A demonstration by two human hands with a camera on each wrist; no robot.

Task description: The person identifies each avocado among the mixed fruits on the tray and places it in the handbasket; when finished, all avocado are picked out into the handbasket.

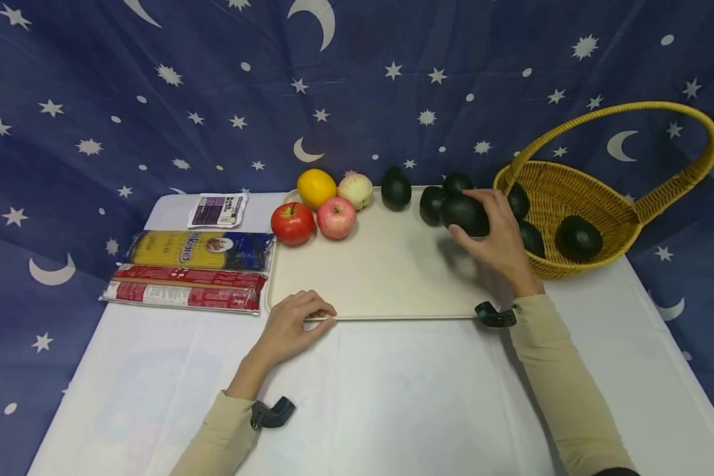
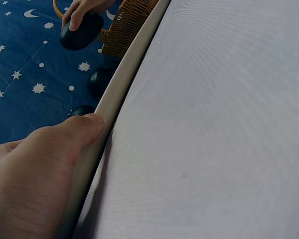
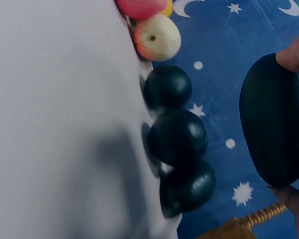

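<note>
Above the right part of the beige tray (image 1: 393,277), my right hand (image 1: 500,235) grips a dark avocado (image 1: 464,215) between thumb and fingers. The right wrist view shows this avocado (image 3: 274,119) raised, with fingertips at both its ends. Three more avocados (image 1: 395,190) stand along the tray's back edge. Right of the tray is a yellow wicker basket (image 1: 619,241) with a tall handle, holding three avocados (image 1: 579,238). My left hand (image 1: 297,324) pinches the tray's front rim near its left corner; its thumb (image 2: 84,129) lies along the rim in the left wrist view.
At the tray's back left sit a tomato (image 1: 293,223), a yellow fruit (image 1: 317,189), a pink apple (image 1: 336,218) and a pale fruit (image 1: 356,190). Left of it lie a blue-yellow packet (image 1: 202,250), a red packet (image 1: 184,287) and a small pouch (image 1: 217,210). A starry cloth (image 1: 357,79) hangs behind.
</note>
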